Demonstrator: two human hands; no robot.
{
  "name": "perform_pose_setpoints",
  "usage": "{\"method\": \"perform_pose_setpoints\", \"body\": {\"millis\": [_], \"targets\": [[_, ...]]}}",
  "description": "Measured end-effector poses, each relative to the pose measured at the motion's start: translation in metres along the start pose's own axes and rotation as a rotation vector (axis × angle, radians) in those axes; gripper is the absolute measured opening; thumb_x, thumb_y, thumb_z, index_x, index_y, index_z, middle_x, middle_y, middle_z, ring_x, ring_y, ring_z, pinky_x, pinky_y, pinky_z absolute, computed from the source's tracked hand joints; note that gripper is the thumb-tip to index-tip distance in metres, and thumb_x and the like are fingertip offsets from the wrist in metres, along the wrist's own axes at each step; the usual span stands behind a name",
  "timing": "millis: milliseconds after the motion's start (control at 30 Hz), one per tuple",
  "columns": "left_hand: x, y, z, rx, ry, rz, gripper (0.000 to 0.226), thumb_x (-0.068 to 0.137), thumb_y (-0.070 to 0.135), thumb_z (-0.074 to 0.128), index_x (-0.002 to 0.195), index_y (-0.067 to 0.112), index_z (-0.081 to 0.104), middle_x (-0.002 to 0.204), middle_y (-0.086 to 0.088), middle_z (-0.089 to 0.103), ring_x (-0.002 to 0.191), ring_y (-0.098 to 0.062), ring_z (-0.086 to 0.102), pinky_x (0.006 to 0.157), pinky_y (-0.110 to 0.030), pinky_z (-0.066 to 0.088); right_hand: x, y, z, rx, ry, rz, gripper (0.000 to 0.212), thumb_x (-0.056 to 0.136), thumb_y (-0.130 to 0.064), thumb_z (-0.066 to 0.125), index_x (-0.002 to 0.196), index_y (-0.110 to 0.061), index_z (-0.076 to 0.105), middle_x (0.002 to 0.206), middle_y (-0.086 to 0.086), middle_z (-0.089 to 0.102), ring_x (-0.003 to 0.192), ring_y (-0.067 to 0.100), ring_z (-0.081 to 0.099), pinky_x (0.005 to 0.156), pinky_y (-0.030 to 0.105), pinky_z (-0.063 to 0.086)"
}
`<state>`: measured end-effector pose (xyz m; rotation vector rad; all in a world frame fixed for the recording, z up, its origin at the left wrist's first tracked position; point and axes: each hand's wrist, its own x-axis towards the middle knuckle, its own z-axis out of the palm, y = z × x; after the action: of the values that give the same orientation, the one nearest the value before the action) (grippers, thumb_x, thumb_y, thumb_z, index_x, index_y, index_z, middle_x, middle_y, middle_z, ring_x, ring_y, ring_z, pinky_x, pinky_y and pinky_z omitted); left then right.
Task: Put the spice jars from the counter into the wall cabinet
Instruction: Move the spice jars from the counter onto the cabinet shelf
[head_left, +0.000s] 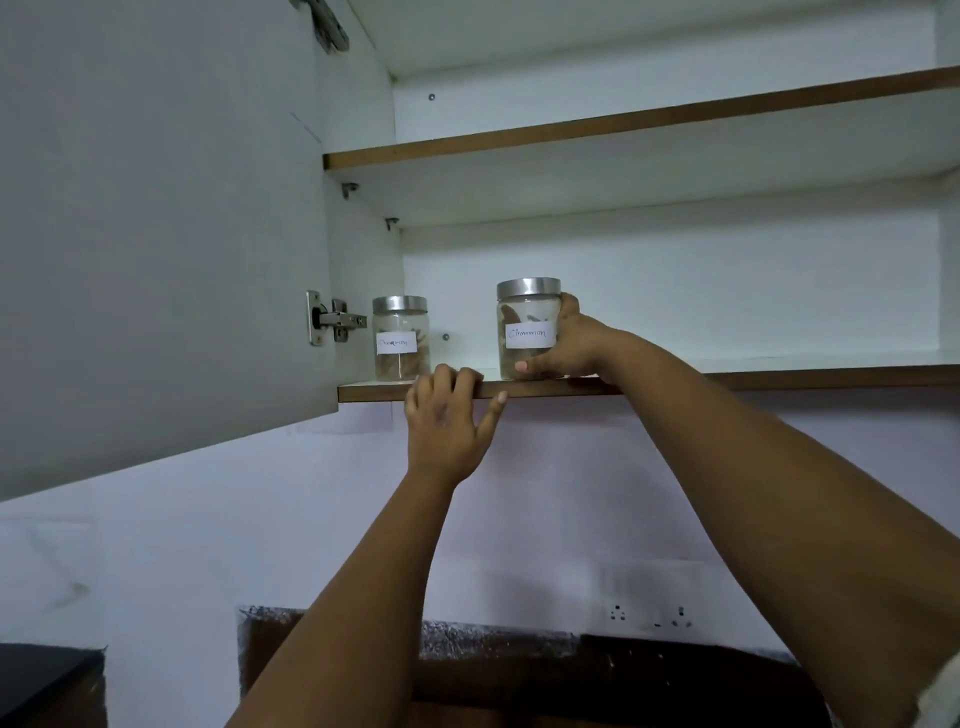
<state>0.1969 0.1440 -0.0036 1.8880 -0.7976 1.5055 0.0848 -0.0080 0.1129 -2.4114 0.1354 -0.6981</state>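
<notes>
The wall cabinet stands open, and its bottom shelf (779, 376) carries two glass spice jars with metal lids and white handwritten labels. One jar (400, 338) stands alone near the left wall of the cabinet. My right hand (566, 343) grips the second jar (524, 327) from its right side, thumb low across the front; the jar stands upright at the shelf's front edge. My left hand (447, 421) holds the shelf's front edge between the two jars, fingers curled over the top and thumb under it.
The open cabinet door (156, 234) hangs at the left on a metal hinge (332, 318). An upper shelf (623, 122) runs above. Below are a pale wall, a socket plate (649, 616) and a dark backsplash over the counter (519, 675).
</notes>
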Motion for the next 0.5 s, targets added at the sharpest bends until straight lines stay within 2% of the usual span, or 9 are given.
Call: {"method": "perform_pose_setpoints", "body": {"millis": [133,267,400,500], "targets": [[0.011,-0.014,0.006,-0.003,-0.030,0.036,0.039,0.093,0.059,0.041,0.094,0.023,0.057,0.090,0.006,0.046,0.085,-0.016,0.042,0.084,-0.032,0.029,0.028,-0.004,0.015,0.005,-0.037,0.061,0.112,0.075,-0.027,0.083,0.149,-0.018,-0.001,0.128,0.009,0.052,0.112,0.027,0.055,0.094,0.042,0.050],[0.009,-0.037,0.008,-0.008,-0.009,0.078,0.048,0.092,0.063,0.038,0.096,0.020,0.059,0.092,0.004,0.049,0.086,-0.015,0.045,0.083,-0.030,0.033,0.051,-0.010,0.033,0.022,-0.049,0.075,0.115,0.073,-0.025,0.084,0.150,-0.016,-0.001,0.132,0.011,0.050,0.118,0.029,0.052,0.099,0.043,0.047],[-0.001,-0.038,0.018,0.019,0.087,0.044,0.047,0.094,0.059,0.040,0.100,0.017,0.061,0.095,-0.002,0.054,0.095,-0.020,0.049,0.096,-0.041,0.040,0.069,-0.020,0.053,-0.024,-0.059,0.075,0.116,0.077,-0.027,0.081,0.151,-0.014,-0.007,0.134,0.013,0.049,0.120,0.030,0.052,0.101,0.039,0.044],[-0.001,-0.038,0.025,0.085,0.118,0.047,0.053,0.096,0.061,0.032,0.100,0.016,0.060,0.096,-0.005,0.055,0.097,-0.022,0.048,0.095,-0.045,0.044,0.080,-0.024,0.065,-0.038,-0.054,0.072,0.110,0.080,-0.028,0.079,0.151,-0.010,-0.004,0.136,0.013,0.047,0.124,0.030,0.048,0.101,0.037,0.039]]}}
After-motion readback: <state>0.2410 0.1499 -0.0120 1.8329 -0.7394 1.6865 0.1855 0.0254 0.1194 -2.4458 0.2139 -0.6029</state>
